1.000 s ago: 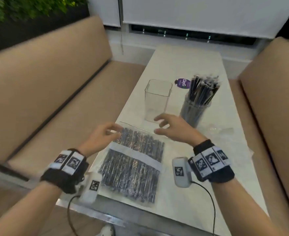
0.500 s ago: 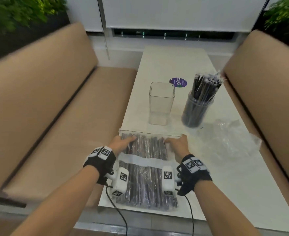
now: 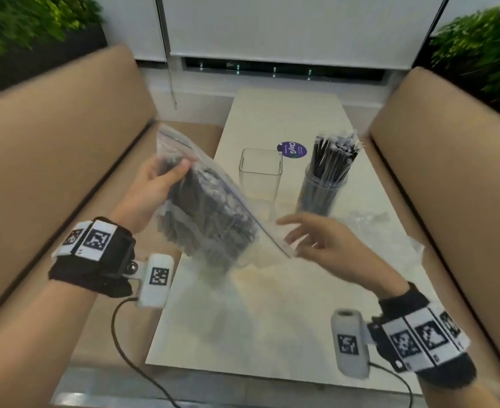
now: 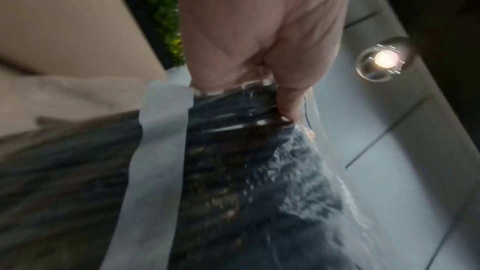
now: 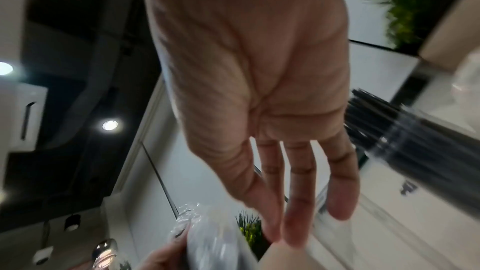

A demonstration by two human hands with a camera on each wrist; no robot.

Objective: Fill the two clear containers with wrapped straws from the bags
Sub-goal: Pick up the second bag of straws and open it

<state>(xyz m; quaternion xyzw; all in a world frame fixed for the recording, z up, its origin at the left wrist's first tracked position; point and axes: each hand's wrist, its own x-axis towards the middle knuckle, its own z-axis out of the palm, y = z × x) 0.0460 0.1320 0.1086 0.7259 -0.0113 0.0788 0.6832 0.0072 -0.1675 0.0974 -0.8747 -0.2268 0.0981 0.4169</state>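
My left hand (image 3: 157, 184) grips a clear zip bag of dark wrapped straws (image 3: 207, 213) near its top and holds it tilted above the white table (image 3: 272, 319); the grip shows close up on the bag (image 4: 233, 151) in the left wrist view. My right hand (image 3: 310, 237) hovers with straight, spread fingers (image 5: 298, 202) by the bag's lower right corner. Whether it touches the plastic is unclear. Behind the bag stands an empty clear square container (image 3: 260, 175). To its right a round clear container (image 3: 322, 192) is packed with dark wrapped straws (image 3: 334, 157).
A crumpled empty plastic bag (image 3: 390, 231) lies on the table at the right. A purple round sticker (image 3: 293, 149) sits behind the containers. Tan padded benches (image 3: 51, 148) flank the table on both sides. Green plants fill the upper corners.
The bag lay flat on the table with both hands on its top edge. My left hand has lifted it up and tilted it; my right hand has let go and drawn back.
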